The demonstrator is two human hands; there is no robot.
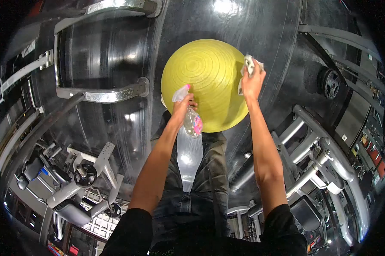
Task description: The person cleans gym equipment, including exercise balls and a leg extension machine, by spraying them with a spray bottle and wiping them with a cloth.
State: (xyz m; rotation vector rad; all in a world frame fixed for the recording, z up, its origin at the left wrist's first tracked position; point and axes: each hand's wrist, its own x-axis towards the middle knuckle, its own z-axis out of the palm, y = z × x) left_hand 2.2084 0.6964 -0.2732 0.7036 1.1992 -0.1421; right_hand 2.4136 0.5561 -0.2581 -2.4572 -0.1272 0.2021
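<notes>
A large yellow-green exercise ball (213, 72) with ringed ridges rests on the dark floor in front of my legs. My left hand (183, 107) grips a clear spray bottle (194, 123) by its neck, its pink nozzle tip over the near left part of the ball. Pink shows on the bottle's label. At the ball's right side, my right hand (253, 82) holds a crumpled pale cloth (247, 70) against the surface. Part of the cloth is hidden behind my fingers.
Dark, shiny flooring (260, 25) surrounds the ball. A metal frame (111, 94) stands at the left, and a weight machine (85, 179) is at lower left. More gym equipment (316, 158) is at lower right, with a weight plate (330, 83) at right.
</notes>
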